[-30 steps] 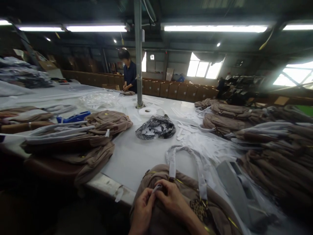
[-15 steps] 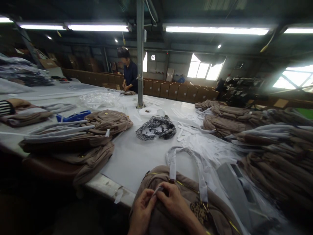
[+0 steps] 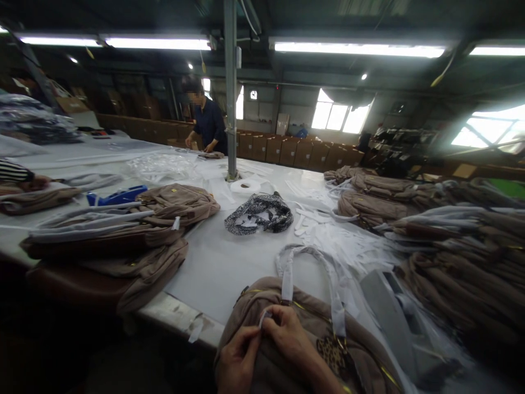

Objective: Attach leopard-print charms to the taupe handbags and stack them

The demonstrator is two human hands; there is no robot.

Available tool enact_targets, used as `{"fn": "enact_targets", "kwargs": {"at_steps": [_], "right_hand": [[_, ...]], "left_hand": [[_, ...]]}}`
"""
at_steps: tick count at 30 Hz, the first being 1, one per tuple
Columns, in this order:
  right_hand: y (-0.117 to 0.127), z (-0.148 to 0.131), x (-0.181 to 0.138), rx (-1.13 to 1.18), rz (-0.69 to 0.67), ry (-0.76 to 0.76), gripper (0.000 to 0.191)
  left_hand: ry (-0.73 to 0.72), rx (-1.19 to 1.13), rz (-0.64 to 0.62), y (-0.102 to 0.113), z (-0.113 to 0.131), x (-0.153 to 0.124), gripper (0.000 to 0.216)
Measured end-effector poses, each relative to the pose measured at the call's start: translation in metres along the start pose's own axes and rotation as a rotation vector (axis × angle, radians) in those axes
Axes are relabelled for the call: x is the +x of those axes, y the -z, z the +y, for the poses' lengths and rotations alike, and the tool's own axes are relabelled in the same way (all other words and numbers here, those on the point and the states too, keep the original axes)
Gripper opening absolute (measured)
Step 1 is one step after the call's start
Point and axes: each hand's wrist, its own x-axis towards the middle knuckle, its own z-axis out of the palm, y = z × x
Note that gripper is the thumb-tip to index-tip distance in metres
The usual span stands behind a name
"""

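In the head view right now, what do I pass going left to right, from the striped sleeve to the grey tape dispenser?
Striped sleeve, blue tape dispenser, left hand, right hand, spotted tag on the brown bag at the hands, grey tape dispenser.

A factory workshop handling bags: one soft brown fabric bag [image 3: 312,324] sits at five o'clock on a broad white worktable [image 3: 205,276], heaps of similar brown bags [image 3: 463,273] at three. Long white tube lights [image 3: 359,48] and boxy brown cardboard cartons [image 3: 287,151] stretch along one o'clock; a navy-shirted co-worker [image 3: 210,123] stands at eleven.
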Motion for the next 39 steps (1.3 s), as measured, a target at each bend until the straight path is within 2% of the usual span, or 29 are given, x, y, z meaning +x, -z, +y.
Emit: {"fn": "enact_targets", "kwargs": {"at_steps": [6,9,13,16,19,21,22,26,29,35,39], "right_hand": [[0.002,0.002,0.002,0.107,-0.029,-0.038,0.017],[0.004,0.002,0.002,0.095,-0.027,-0.043,0.020],[0.001,0.003,0.001,-0.006,0.000,-0.023,0.015],[-0.002,0.006,0.001,-0.094,0.086,0.012,0.011],[-0.003,0.010,0.003,-0.074,0.117,0.038,0.016],[-0.002,0.014,0.004,-0.030,0.119,0.037,0.016],[-0.001,0.015,0.004,-0.005,0.115,0.032,0.017],[0.001,0.018,0.003,0.063,0.101,0.011,0.023],[0.000,0.015,0.002,0.104,0.095,0.000,0.028],[-0.003,0.013,0.000,0.157,0.107,-0.010,0.027],[-0.004,0.019,0.000,0.174,0.135,-0.016,0.025]], "left_hand": [[-0.319,0.175,-0.078,0.005,-0.005,0.003,0.018],[-0.463,0.257,-0.068,0.007,-0.011,0.003,0.023],[-0.559,0.333,-0.044,0.005,-0.012,0.001,0.027],[-0.449,0.330,-0.074,0.002,-0.005,-0.001,0.021],[-0.133,0.269,-0.062,0.001,0.003,0.001,0.014],[0.047,0.199,-0.092,0.003,0.009,0.005,0.023],[0.087,0.179,-0.134,0.004,0.012,0.008,0.027],[0.044,0.225,-0.293,0.007,0.029,0.013,0.026],[0.034,0.276,-0.256,0.004,0.035,0.011,0.028],[0.068,0.363,-0.131,-0.004,0.030,0.007,0.024],[0.092,0.430,-0.137,-0.004,0.029,0.008,0.022]]}}
